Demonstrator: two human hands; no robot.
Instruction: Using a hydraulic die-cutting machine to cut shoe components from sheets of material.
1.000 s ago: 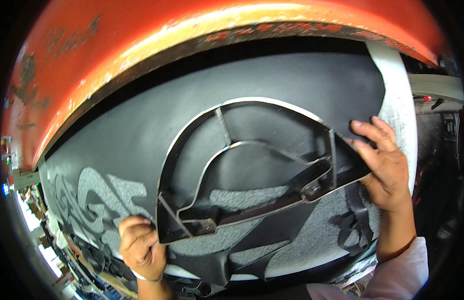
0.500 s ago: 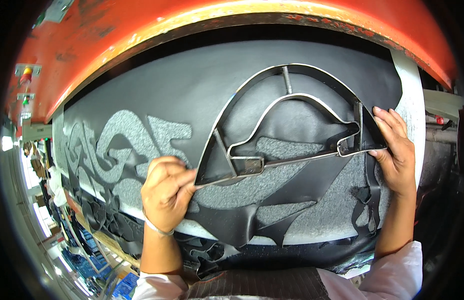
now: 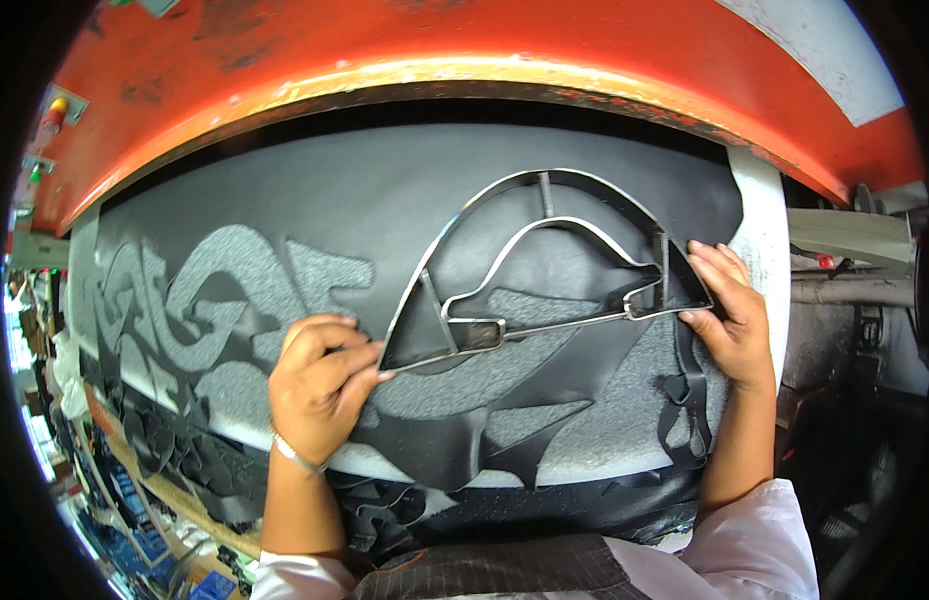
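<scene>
A half-moon steel cutting die, with a curved inner blade and short cross braces, rests on a black leather-like sheet. Its rounded side faces away from me. At its left tip my left hand is closed, thumb and fingers pinching the metal. My right hand grips the right corner, thumb at the lower edge and fingers along the outer curve. Grey fuzzy areas with curved outlines show among the black, partly under the die. Whether these are cut-out gaps or another material I cannot tell.
A large orange-red machine beam spans the far side, over the sheet's back edge. Black offcut scraps hang along the near left edge. A white board shows at right, beside metal pipes. Red and green lamps stand far left.
The whole view has shifted, so the sheet and die appear further left and the beam lower. Both hands still hold the die, nearly in the same place on the sheet.
</scene>
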